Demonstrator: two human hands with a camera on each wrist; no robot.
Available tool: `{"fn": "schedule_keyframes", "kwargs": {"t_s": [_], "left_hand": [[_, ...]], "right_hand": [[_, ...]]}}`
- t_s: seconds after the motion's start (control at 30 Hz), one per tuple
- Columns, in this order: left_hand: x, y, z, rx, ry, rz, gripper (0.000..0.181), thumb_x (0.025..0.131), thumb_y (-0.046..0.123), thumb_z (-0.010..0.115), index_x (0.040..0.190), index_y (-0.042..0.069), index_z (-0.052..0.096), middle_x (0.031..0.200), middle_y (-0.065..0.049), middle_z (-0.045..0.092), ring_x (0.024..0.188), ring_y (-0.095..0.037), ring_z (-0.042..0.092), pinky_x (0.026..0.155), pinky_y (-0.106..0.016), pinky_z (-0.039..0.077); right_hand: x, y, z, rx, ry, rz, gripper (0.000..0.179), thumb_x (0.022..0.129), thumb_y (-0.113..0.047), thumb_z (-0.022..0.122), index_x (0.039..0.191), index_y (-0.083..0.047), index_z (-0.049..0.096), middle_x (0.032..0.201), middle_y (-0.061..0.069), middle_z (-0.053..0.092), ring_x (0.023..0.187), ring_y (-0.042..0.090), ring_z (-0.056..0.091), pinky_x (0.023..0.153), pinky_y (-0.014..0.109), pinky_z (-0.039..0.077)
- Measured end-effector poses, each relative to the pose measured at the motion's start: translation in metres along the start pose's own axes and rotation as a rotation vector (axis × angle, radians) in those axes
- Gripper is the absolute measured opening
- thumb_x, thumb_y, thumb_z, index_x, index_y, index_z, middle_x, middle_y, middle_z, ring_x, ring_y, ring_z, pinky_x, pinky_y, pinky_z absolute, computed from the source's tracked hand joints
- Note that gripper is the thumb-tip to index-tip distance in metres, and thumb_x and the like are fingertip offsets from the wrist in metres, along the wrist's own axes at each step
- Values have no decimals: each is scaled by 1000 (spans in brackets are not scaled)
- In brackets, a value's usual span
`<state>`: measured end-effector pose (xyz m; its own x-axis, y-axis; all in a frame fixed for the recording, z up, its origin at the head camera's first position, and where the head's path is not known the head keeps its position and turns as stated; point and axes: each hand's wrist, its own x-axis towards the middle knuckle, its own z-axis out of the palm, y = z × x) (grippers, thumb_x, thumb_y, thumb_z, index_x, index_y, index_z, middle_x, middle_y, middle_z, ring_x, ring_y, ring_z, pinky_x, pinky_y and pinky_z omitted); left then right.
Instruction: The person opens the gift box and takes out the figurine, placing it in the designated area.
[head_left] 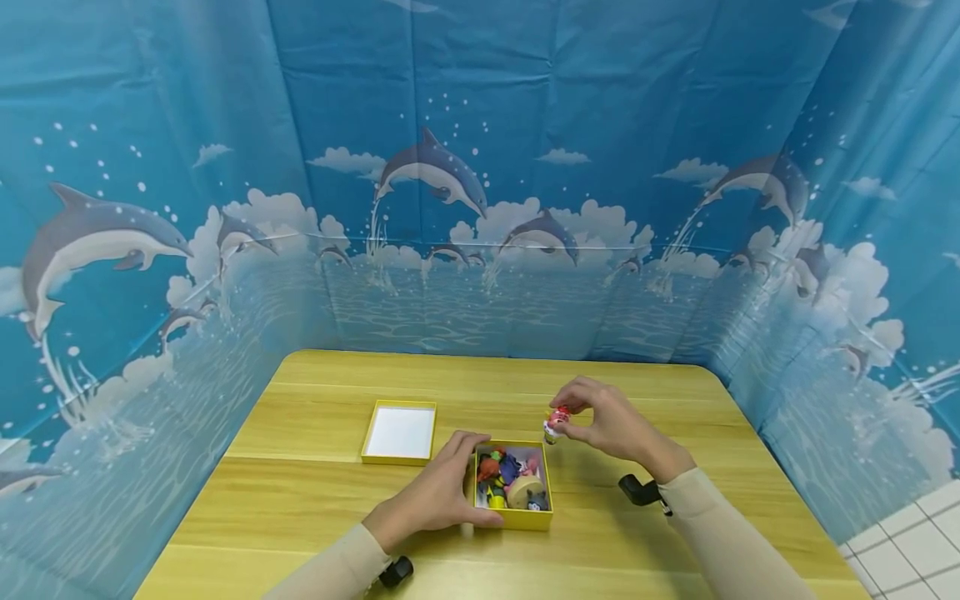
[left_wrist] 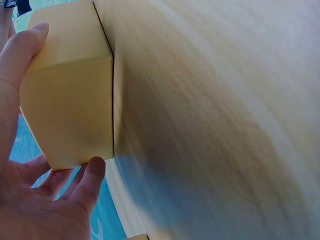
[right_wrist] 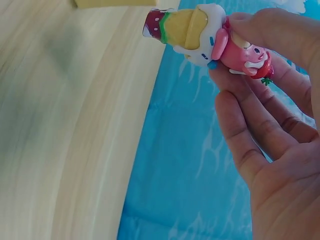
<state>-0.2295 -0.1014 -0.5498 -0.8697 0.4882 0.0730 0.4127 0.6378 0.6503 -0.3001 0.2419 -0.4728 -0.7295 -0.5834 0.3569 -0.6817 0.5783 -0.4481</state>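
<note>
A small figurine [right_wrist: 200,37] with a pink body, white drips and a yellow and dark red lower part is pinched between the thumb and fingers of my right hand [head_left: 603,421], above the table and right of the box. My left hand [head_left: 442,487] grips the yellow box [head_left: 521,521] from its left side, thumb at the near wall and fingers at the far corner. Inside the open box lie several small toys: an orange-red one [head_left: 489,468], a purple one [head_left: 510,468], a round tan piece [head_left: 525,492] and a grey one [head_left: 537,501].
A yellow-rimmed box lid [head_left: 399,432], white inside, lies on the wooden table [head_left: 300,500] left of the box. Behind the table hangs a blue curtain [head_left: 480,308] printed with dolphins. White tiles [head_left: 907,546] show at the lower right.
</note>
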Motion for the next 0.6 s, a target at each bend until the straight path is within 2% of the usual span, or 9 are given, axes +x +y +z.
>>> {"fn": "schedule_keyframes", "kwargs": {"t_s": [0.13,0.37,0.6], "left_hand": [[0,-1,0,1,2,-1,128,84,75,98,181,20,36,176,-5,47,156,-29,59,128,-57,55],[0,-2,1,-3,-4,-7,127,84,77,96,181,21,36,175,-5,47,155,-28,60,126,-57,57],[0,-1,0,-4,-7,-7,127,85,77,96,181,21,36,176,-5,46,155,-27,59,126,-57,57]], "right_hand": [[-1,6,1,-14,2,32,25,102,-15,94,124,-16,83,119,-4,81,102,15,81,90,36,69],[-3,19,7,-12,-11,94,23,102,-17,93,123,-13,83,117,-3,81,101,16,80,93,52,70],[-5,33,16,-2,-28,149,22,103,-16,92,122,-11,84,117,0,83,102,17,81,95,50,70]]}}
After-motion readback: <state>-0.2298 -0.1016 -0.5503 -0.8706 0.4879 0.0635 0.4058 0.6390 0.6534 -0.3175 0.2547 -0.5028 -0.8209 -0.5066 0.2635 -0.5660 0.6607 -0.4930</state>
